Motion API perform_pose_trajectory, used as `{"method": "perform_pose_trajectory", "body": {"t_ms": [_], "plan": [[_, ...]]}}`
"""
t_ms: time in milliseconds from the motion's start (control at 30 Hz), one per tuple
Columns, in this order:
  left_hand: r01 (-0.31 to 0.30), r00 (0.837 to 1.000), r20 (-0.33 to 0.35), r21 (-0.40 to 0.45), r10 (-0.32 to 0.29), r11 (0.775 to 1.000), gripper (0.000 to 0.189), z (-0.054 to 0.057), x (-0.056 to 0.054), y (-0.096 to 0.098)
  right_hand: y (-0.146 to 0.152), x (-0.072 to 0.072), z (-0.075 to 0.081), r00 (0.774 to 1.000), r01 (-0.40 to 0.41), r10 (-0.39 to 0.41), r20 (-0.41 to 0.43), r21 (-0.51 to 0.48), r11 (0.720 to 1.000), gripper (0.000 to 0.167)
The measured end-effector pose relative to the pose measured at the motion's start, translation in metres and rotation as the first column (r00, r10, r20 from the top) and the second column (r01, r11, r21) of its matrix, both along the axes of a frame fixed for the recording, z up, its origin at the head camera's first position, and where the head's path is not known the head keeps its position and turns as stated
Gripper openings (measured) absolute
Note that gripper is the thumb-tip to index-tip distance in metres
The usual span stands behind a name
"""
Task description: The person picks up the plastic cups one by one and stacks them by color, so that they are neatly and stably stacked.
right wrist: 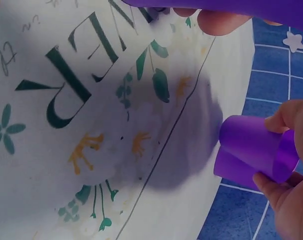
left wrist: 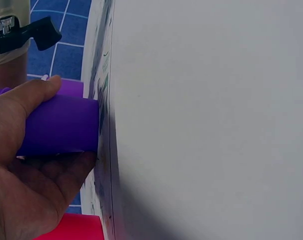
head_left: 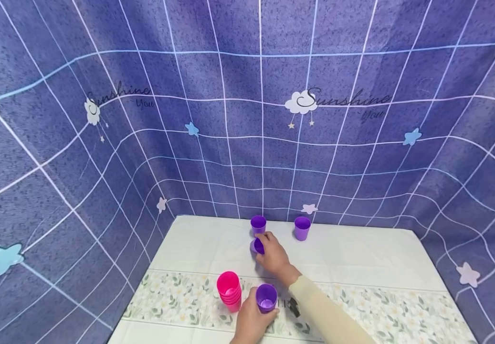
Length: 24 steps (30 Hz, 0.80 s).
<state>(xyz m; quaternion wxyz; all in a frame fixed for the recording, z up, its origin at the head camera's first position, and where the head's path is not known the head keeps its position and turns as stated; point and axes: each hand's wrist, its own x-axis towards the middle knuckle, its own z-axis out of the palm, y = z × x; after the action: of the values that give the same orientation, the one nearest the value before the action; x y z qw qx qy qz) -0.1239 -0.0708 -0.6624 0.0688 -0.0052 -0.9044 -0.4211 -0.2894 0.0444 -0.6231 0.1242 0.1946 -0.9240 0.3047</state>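
Note:
My left hand [head_left: 251, 319] grips a purple cup [head_left: 266, 298] standing mouth up near the table's front. The left wrist view shows thumb and fingers of this hand on opposite sides of the cup [left wrist: 64, 125], its base at the table. Farther back, my right hand [head_left: 273, 255] holds another purple cup [right wrist: 251, 145], fingers and thumb around its rim end. Directly behind that one stands a purple cup [head_left: 258, 223], partly overlapped by the hand. A further purple cup [head_left: 302, 229] is upright to the right. Beside my left hand is a stack of pink cups [head_left: 230, 289].
A white table cover [head_left: 204, 243] with a flower-print band [head_left: 174, 296] lies under the cups. Blue grid-patterned cloth [head_left: 238, 143] hangs behind the table and along both sides. My right forearm in a pale sleeve [head_left: 329, 310] crosses the table's front right.

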Motion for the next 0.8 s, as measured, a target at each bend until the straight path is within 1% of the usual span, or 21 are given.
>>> {"method": "perform_pose_trajectory", "body": {"t_ms": [100, 300, 400, 567, 633, 700, 800], "plan": [[0.003, 1.0, -0.002, 0.005, -0.003, 1.0, 0.073, 0.0, -0.001, 0.0, 0.002, 0.003, 0.004, 1.0, 0.005, -0.006, -0.025, -0.019, 1.0, 0.069], [0.002, 1.0, 0.003, 0.013, -0.002, 1.0, 0.074, 0.002, 0.0, -0.001, 0.008, 0.011, 0.013, 0.997, 0.035, -0.042, -0.069, -0.098, 0.995, 0.064], [-0.004, 1.0, 0.004, 0.016, 0.004, 1.0, 0.073, 0.002, 0.0, 0.0, 0.011, 0.013, 0.015, 0.996, 0.045, -0.054, -0.07, -0.121, 0.992, 0.062], [0.0, 1.0, 0.001, 0.011, 0.0, 1.0, 0.072, 0.002, 0.0, 0.001, 0.017, 0.02, 0.017, 0.997, 0.038, -0.048, -0.063, -0.161, 0.986, 0.061], [0.006, 1.0, 0.0, 0.014, -0.006, 1.0, 0.071, 0.002, 0.0, 0.001, 0.021, 0.025, 0.019, 0.997, 0.036, -0.048, -0.066, -0.18, 0.983, 0.06], [0.01, 1.0, 0.0, 0.013, -0.01, 1.0, 0.07, 0.002, 0.0, 0.001, 0.023, 0.028, 0.022, 0.995, 0.037, -0.053, -0.082, -0.18, 0.983, 0.059], [0.009, 1.0, 0.006, 0.013, -0.009, 1.0, 0.069, 0.001, -0.001, 0.001, 0.027, 0.035, 0.029, 0.994, 0.033, -0.051, -0.092, -0.189, 0.981, 0.057]]}}
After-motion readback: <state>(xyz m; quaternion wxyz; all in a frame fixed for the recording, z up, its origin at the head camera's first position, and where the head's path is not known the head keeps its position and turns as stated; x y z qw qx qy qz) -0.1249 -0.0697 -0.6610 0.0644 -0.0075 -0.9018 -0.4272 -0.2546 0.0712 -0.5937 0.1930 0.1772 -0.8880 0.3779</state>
